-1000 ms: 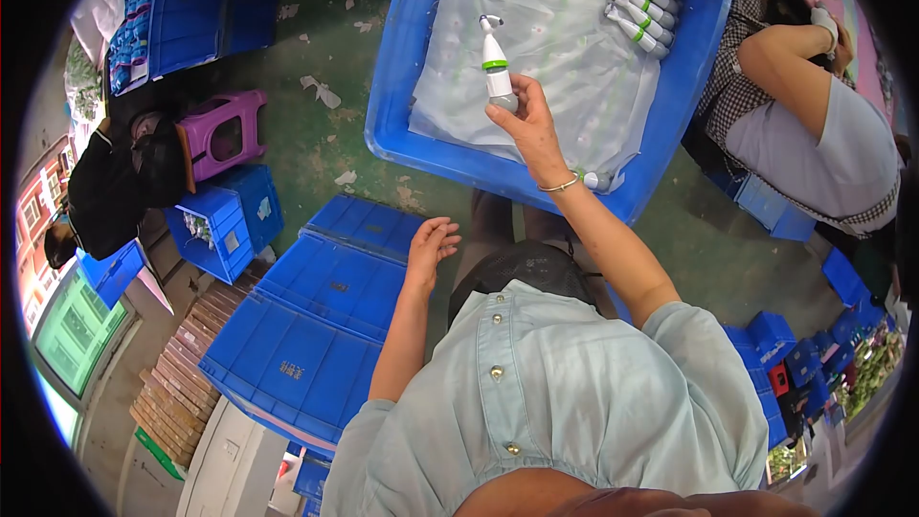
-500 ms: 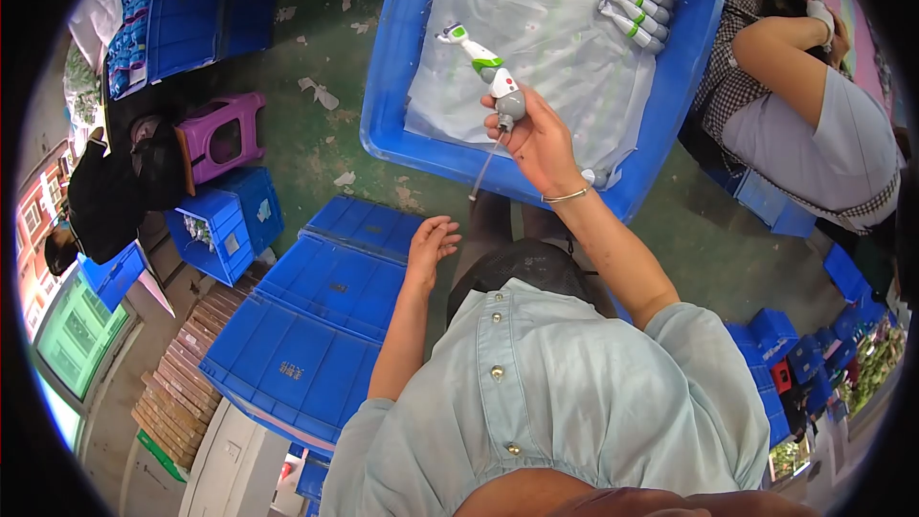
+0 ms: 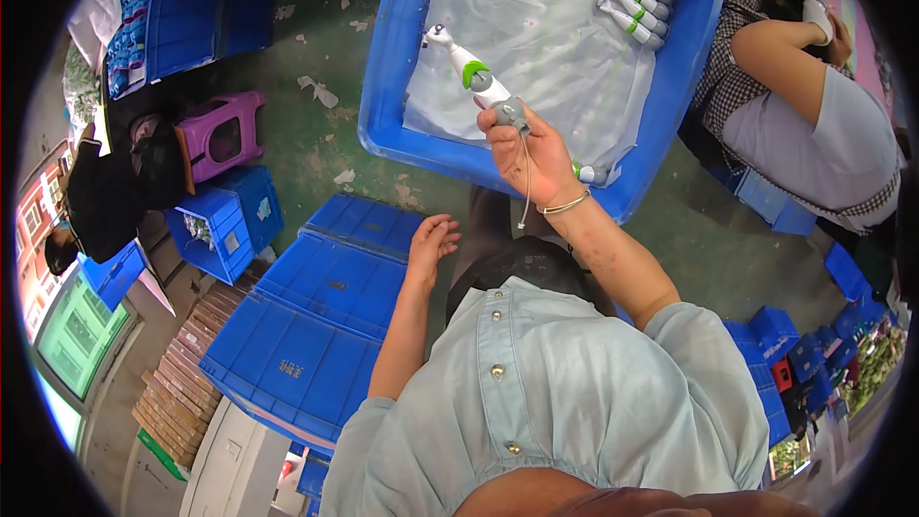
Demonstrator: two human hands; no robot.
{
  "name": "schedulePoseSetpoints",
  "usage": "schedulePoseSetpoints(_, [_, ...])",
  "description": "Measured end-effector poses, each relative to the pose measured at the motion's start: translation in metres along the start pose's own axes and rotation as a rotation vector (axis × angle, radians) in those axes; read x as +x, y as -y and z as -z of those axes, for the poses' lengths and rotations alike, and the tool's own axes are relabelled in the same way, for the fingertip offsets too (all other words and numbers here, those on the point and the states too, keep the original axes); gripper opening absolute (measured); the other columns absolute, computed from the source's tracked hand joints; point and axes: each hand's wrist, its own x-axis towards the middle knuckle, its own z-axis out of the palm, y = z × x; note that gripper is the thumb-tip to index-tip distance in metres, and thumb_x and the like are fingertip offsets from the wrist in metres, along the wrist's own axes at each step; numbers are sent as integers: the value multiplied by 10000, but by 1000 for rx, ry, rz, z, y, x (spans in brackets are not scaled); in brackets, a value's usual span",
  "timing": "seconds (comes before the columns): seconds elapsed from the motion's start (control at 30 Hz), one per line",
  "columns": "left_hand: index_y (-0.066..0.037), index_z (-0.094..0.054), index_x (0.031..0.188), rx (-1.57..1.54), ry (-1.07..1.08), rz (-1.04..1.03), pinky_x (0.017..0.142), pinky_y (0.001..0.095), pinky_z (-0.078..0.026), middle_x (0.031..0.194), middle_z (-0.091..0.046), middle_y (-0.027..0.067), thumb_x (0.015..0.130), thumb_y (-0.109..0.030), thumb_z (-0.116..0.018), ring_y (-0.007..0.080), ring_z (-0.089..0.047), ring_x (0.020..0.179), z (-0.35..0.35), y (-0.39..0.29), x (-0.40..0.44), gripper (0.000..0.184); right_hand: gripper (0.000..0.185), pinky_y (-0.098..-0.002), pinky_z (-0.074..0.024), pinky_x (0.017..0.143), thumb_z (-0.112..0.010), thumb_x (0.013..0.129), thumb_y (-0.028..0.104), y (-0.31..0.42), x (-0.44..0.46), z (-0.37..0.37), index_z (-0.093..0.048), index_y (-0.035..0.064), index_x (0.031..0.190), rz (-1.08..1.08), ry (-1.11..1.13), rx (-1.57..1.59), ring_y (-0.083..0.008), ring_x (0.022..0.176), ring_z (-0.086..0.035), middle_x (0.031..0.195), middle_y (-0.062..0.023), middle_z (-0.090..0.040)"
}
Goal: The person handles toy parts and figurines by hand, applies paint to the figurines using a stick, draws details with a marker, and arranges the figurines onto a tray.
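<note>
Above the near side of a blue tub (image 3: 421, 163), the right hand (image 3: 534, 161) grips a white, green and grey device (image 3: 476, 78) by its grey end, a thin cord (image 3: 526, 187) dangling. Similar pieces (image 3: 637, 0) lie side by side on white sheeting (image 3: 555, 48) inside. Fingers loosely curled and parted, the left hand (image 3: 434, 241) holds nothing, near blue crates (image 3: 316, 278).

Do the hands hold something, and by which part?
The right hand holds a white-green device by its grey rounded end, near the cable; the left hand holds nothing.
</note>
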Motion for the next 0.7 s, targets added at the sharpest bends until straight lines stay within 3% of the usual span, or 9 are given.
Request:
schedulePoseSetpoints(0.23, [-62, -515, 1157, -17, 6, -8, 773, 308, -474, 1129, -591, 103, 916, -214, -512, 193, -598, 938, 0, 4, 1, 285, 423, -318, -541, 756, -353, 990, 296, 1, -1, 5, -336, -28, 1261, 112, -71, -269, -209, 876, -592, 1064, -168, -531])
schedulePoseSetpoints(0.37, [-66, -542, 1134, -31, -8, -81, 707, 260, -479, 1068, -617, 83, 909, -218, -534, 146, -607, 880, -1, -17, -2, 271, 443, -326, -488, 817, -478, 947, 280, -15, -4, -12, -340, 17, 1275, 297, -153, -1071, -194, 923, -584, 1081, -132, -535])
schedulePoseSetpoints(0.43, [-52, -520, 1149, 1, 9, -175, 753, 304, -485, 1088, -599, 88, 914, -237, -527, 177, -601, 921, 0, -53, -5, 299, 470, -321, -460, 834, -532, 921, 277, -18, -11, -7, -346, 42, 1283, 327, -181, -1387, -193, 955, -578, 1104, -109, -533])
schedulePoseSetpoints(0.47, [-50, -521, 1150, 25, 8, -250, 759, 305, -482, 1089, -599, 91, 915, -241, -526, 181, -601, 923, -1, -72, -5, 303, 517, -302, -451, 834, -585, 888, 266, -20, -12, -5, -344, 38, 1285, 303, -207, -1410, -184, 972, -573, 1114, -94, -533])
schedulePoseSetpoints(0.57, [-47, -525, 1153, 82, -2, -414, 775, 304, -473, 1084, -600, 100, 928, -272, -505, 191, -603, 929, -14, -125, -8, 318, 488, -307, -454, 846, -560, 907, 287, -29, -15, 0, -358, 31, 1270, 251, -222, -1343, -192, 982, -580, 1125, -105, -540])
schedulePoseSetpoints(0.7, [-45, -546, 1121, -19, 79, -453, 759, 298, -466, 1041, -613, 83, 930, -321, -505, 180, -598, 881, -38, -152, -5, 339, 452, -324, -444, 883, -550, 915, 288, -36, -18, 10, -383, 20, 1238, 158, -233, -1177, -199, 991, -588, 1125, -112, -558])
